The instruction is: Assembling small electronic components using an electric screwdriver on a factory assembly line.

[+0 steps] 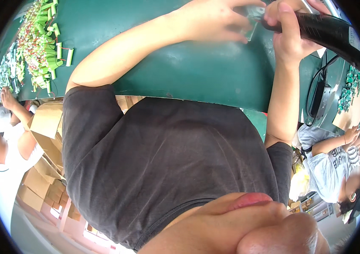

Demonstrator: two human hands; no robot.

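At the top of the head view, my left hand (220, 20) is over the green table, its fingers smeared by motion. At its fingertips is a clear, greenish piece (255, 17), blurred too; I cannot tell whether the hand grips it. Just to the right, my right hand (289, 36) is closed around the narrow end of a black, tube-shaped tool (330, 31). The tool's wider body, with a pale label, runs off to the right. Its tip is close to the clear piece; whether they touch is hard to see.
Green cylindrical cells with wires (40, 46) are heaped at the table's (180, 67) left. A black power adapter (319, 99) with a cable lies right, near green circuit boards (349, 86) and cardboard. Co-workers sit on both sides. Cardboard boxes (46, 120) stand lower left.
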